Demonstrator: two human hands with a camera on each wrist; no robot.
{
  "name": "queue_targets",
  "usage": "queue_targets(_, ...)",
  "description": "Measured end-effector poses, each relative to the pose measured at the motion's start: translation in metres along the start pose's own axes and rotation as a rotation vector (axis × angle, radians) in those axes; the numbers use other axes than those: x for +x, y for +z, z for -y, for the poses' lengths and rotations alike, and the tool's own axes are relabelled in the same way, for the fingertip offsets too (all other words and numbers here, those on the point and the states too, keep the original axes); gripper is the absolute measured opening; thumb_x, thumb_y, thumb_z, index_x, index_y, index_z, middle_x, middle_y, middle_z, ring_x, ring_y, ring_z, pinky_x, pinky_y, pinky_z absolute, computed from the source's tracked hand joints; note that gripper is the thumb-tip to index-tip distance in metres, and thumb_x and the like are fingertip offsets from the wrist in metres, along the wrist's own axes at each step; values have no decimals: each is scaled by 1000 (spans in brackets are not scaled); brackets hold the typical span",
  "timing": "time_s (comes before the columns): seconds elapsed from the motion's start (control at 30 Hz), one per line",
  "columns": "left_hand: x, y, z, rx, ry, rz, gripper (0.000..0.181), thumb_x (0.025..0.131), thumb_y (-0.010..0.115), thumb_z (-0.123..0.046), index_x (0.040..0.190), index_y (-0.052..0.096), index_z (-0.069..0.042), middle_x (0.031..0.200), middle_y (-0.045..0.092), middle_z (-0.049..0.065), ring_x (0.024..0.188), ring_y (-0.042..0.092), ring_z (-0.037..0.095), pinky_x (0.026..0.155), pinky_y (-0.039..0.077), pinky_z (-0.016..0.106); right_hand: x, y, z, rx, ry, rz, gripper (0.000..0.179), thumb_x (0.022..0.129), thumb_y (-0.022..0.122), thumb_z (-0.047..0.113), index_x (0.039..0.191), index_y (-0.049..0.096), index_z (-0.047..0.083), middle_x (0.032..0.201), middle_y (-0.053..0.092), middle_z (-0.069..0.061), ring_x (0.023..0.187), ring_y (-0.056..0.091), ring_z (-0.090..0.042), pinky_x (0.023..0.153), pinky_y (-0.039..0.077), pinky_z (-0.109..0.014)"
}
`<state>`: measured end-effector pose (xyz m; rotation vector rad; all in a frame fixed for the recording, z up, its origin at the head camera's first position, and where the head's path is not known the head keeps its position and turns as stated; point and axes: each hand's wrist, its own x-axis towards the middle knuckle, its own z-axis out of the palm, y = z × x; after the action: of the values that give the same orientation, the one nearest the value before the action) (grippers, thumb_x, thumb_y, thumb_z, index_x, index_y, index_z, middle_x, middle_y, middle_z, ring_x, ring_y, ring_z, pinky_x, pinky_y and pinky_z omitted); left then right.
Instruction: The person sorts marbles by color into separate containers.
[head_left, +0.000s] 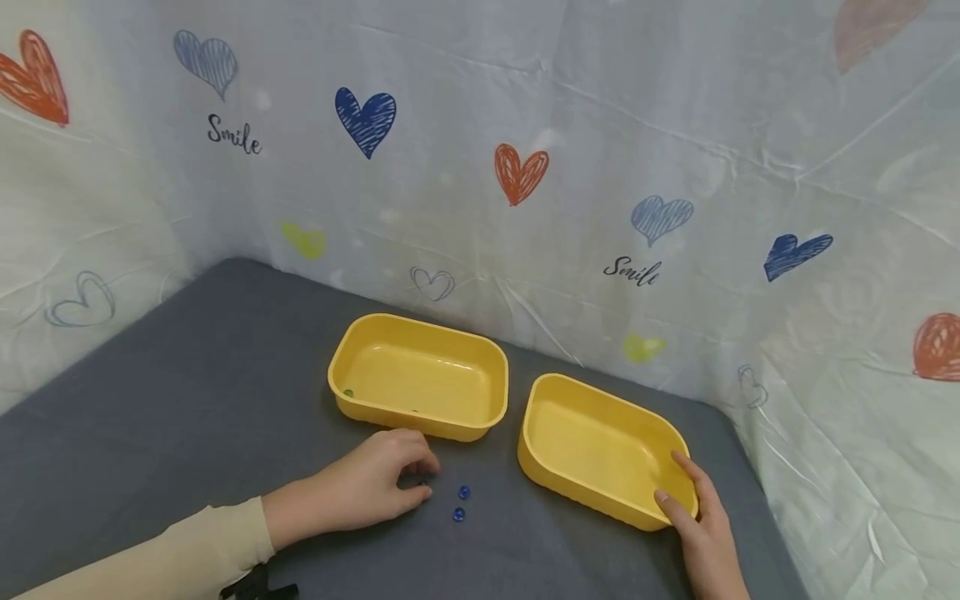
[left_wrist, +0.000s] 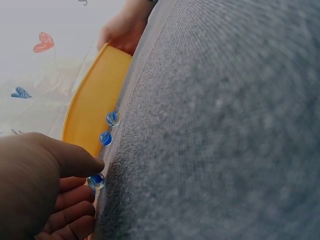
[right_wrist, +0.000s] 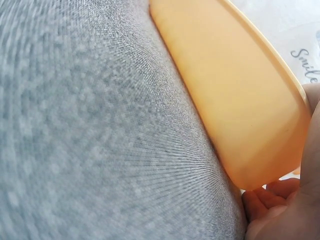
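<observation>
A person's right hand (head_left: 703, 521) holds the near right corner of a rounded rectangular yellow tub (head_left: 596, 446), thumb and forefinger over its rim, other fingers curled against the outside. Left of that tub, two blue-patterned glass marbles (head_left: 465, 492) lie just beside each other on a table covered in grey cloth (head_left: 150, 417). Farther left of the tub, past these marbles, the left hand (head_left: 367, 482), in a cream sleeve (head_left: 195, 542), is low over the cloth, mostly closed, thumb and bent fingers pinching a clear marble with blue swirls (left_wrist: 96, 181). Left of the tub and a little farther back is a second yellow tub (head_left: 427, 375), a small green object (head_left: 348, 392) in its near left corner. Behind the tub hangs a white curtain (head_left: 450, 100) printed with colourful hearts and "Smile"
</observation>
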<state>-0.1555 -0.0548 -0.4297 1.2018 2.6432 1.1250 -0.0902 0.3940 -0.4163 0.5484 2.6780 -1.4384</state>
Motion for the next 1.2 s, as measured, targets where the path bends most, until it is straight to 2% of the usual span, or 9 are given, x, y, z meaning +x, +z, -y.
queue_targets(0.23, -1, 0, 2, 24, 27, 4, 15, 84, 81, -23, 98, 74, -24, 92, 61, -17, 85, 56, 4, 75, 50, 25, 1, 1, 2, -2, -18, -7, 86, 95, 54, 62, 160, 16, 21, 165, 5, -9, 143, 13, -34, 111, 17, -62)
queue_targets(0.57, 0, -8, 4, 52, 74, 108, 17, 88, 77, -26, 105, 74, -27, 98, 61, -18, 89, 55, 1, 80, 49, 28, 2, 1, -1, 2, -27, -9, 85, 96, 55, 60, 160, 16, 22, 165, 5, -8, 143, 12, -33, 111, 16, -63)
queue_targets(0.73, -1, -12, 4, 61, 98, 136, 17, 90, 76, -25, 107, 75, -25, 101, 62, -18, 94, 56, 0, 84, 50, 29, 1, 1, 0, -12, -23, -7, 86, 95, 55, 62, 160, 16, 21, 165, 5, -10, 143, 12, -35, 111, 16, -64)
queue_targets(1.0, -2, -12, 3, 73, 123, 130, 16, 91, 75, -22, 107, 76, -24, 99, 62, -17, 93, 56, 0, 81, 51, 26, 1, 0, -1, -17, -29, -2, 83, 97, 54, 58, 160, 15, 20, 165, 4, -13, 143, 12, -36, 111, 17, -62)
queue_targets(1.2, -2, -12, 1, 78, 111, 130, 16, 92, 75, -22, 108, 76, -23, 97, 62, -17, 91, 57, -1, 80, 50, 25, -1, 1, 1, -11, -30, -9, 83, 97, 54, 59, 160, 16, 20, 165, 5, -11, 142, 14, -35, 110, 19, -61)
